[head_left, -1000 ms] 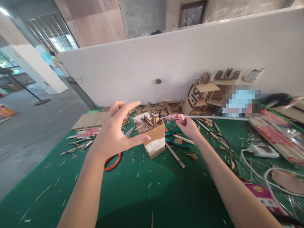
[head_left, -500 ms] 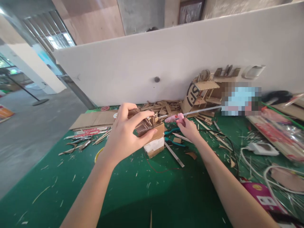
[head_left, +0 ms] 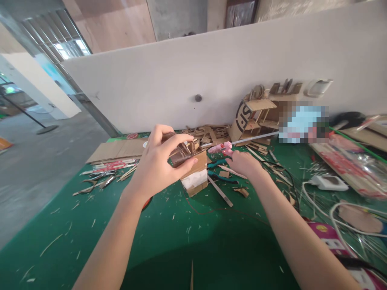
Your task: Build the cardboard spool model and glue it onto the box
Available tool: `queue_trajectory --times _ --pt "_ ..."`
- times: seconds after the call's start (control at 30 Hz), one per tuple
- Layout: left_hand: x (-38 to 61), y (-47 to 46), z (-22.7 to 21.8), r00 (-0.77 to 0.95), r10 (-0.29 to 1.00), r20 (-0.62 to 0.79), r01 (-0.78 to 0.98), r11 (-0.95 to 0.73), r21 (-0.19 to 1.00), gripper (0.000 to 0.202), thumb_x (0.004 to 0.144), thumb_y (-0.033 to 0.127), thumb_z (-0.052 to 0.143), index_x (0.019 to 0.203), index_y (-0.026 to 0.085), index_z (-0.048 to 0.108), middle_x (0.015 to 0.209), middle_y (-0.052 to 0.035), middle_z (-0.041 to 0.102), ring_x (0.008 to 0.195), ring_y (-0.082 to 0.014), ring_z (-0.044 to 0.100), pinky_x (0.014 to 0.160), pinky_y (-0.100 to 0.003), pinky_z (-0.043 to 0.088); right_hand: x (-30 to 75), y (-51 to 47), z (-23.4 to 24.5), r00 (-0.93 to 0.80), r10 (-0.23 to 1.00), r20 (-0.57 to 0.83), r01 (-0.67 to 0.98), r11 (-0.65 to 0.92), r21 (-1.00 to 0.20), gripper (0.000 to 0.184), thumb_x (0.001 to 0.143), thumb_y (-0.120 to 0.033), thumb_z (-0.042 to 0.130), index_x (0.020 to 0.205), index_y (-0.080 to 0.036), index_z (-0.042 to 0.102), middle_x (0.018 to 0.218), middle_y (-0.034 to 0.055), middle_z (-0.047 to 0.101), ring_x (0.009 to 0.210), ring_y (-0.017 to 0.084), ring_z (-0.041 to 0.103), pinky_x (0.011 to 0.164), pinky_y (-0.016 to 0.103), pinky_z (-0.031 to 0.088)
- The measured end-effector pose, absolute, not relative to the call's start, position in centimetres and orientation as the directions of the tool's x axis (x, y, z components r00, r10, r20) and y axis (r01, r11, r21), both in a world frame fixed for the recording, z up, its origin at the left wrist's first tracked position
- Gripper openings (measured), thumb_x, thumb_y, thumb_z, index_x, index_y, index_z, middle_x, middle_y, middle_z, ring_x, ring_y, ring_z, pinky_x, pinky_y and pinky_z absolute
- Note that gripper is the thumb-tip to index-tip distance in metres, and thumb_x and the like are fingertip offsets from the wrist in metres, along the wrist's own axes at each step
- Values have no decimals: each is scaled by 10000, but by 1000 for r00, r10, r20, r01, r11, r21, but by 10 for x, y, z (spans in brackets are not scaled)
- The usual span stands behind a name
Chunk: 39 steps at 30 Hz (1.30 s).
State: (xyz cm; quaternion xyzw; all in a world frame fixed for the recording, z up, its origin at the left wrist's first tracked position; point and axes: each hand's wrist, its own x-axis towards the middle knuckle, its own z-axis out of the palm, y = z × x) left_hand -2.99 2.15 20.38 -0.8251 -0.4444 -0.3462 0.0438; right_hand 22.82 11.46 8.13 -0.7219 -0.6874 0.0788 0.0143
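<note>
My left hand [head_left: 160, 159] is closed around a brown cardboard piece [head_left: 181, 155], thumb at its front and fingers over its top. The piece has open, folded edges and sits at the top of a small cardboard box [head_left: 195, 177] with a white band; whether they are joined I cannot tell. At the handle of a pink glue gun [head_left: 220, 148] is my right hand [head_left: 243, 163], its fingers curled there. The gun's nose points left toward the cardboard piece, and a long clear glue stick [head_left: 254, 137] runs out of its back.
Teal-handled pliers [head_left: 223, 177] and a flat metal strip [head_left: 220, 191] lie right of the box. Cardboard scraps [head_left: 211, 133] pile up behind. A cardboard shelf model [head_left: 242, 121] stands by the white partition [head_left: 145, 88]. A white charger [head_left: 329, 182] and cables lie at right.
The whole view has shifted slightly. My right hand has moved a little back along the glue gun's handle. My left hand keeps its hold on the cardboard piece.
</note>
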Motion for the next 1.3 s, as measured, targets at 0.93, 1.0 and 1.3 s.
queue_trajectory --times 0.93,1.0,1.3 --pt "-28 4 226 -20 744 668 211 -650 730 79 823 218 636 879 271 618 954 -14 623 896 -195 667 805 -412 584 218 109 77 168 944 285 944 -71 -321 249 949 -253 345 1046 -108 522 1038 200 644 976 298 600 798 349 421" --pt "-26 1 229 6 752 659 176 -650 740 86 831 230 645 883 274 592 915 -4 584 906 -201 679 830 -428 589 219 108 91 201 927 317 920 -68 -387 245 942 -293 367 1071 -124 489 1010 177 643 920 273 613 733 321 431" --pt "-31 3 226 -51 690 722 197 -702 685 223 809 183 698 1008 277 666 924 4 658 863 -119 641 762 -235 565 221 78 165 168 879 447 324 379 -867 210 751 -209 561 951 -226 503 773 -7 575 632 150 529 570 275 413"
